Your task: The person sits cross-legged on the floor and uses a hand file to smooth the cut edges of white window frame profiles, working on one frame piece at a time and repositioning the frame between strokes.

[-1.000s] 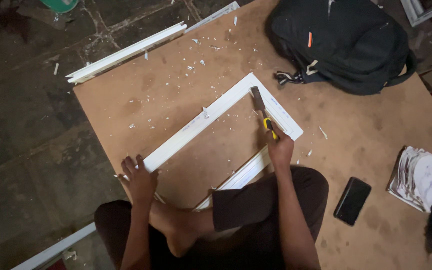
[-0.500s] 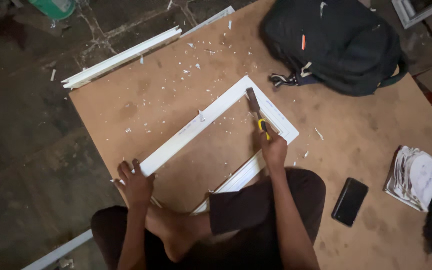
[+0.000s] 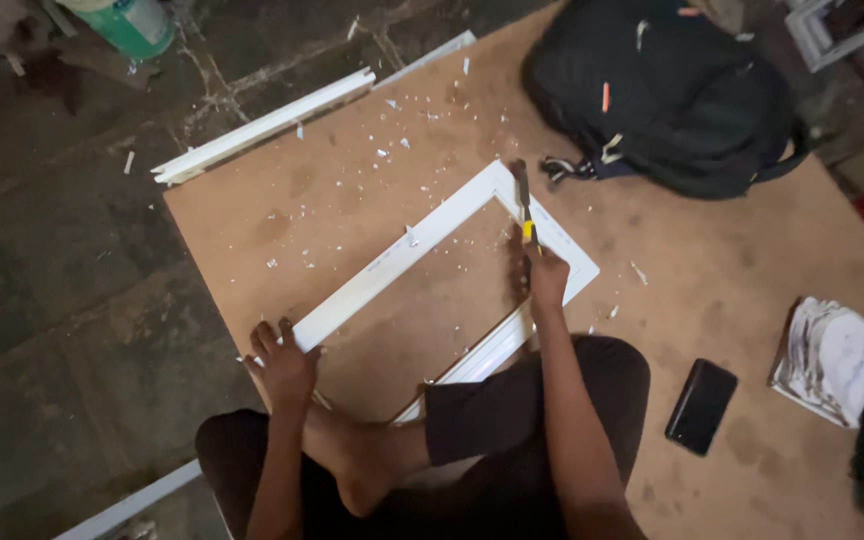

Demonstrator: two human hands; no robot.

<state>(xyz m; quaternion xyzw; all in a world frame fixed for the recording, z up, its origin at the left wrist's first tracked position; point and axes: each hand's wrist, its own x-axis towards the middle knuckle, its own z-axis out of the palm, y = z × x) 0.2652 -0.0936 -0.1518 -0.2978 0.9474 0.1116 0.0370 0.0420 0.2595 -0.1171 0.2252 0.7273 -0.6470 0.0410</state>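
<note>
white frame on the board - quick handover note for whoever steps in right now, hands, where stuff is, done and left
Left hand: pressed flat on the near-left end of the white frame, pinning it to the brown board.
Right hand: grips a yellow-handled chisel, blade at the frame's far corner.
Done: the frame's strips lie in a rectangle; white chips litter the board.
Left: that corner is in work; how far it is finished cannot be told.

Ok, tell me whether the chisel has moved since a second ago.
Yes. The chisel in the right hand has slid away from the person, and its tip is now nearer the far corner of the white frame.
</note>
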